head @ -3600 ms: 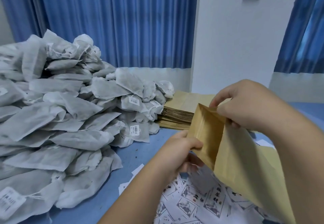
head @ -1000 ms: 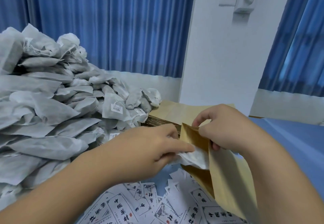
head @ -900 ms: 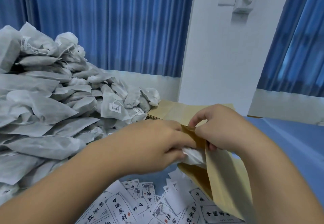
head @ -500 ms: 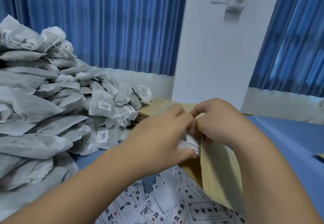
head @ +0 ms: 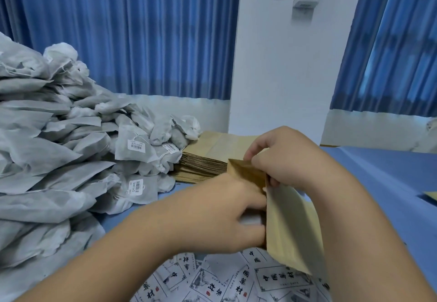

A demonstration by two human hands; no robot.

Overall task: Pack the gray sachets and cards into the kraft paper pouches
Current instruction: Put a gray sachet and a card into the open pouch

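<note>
1. We take the open kraft pouch [head: 292, 226] as our landmark. It is held tilted above the blue table [head: 378, 178], with its mouth facing left.
2. The right hand [head: 283, 159] is at the pouch's upper rim, thumb and fingers pinching the paper edge.
3. The left hand [head: 222, 214] is at the pouch's mouth, fingers curled round a gray sachet [head: 251, 219]. We see only a pale sliver of the sachet, right at the opening. The fingertips are hidden behind the pouch's front panel.
4. Behind the pouch lies a flat stack of kraft pouches [head: 208, 159].
5. Left of the pouch rises a heap of gray sachets [head: 59, 148], touching that stack. Some carry white labels.
6. Below the pouch, printed cards [head: 236, 280] lie scattered on the table.
7. Far behind the pouch hang blue curtains [head: 142, 41].
</note>
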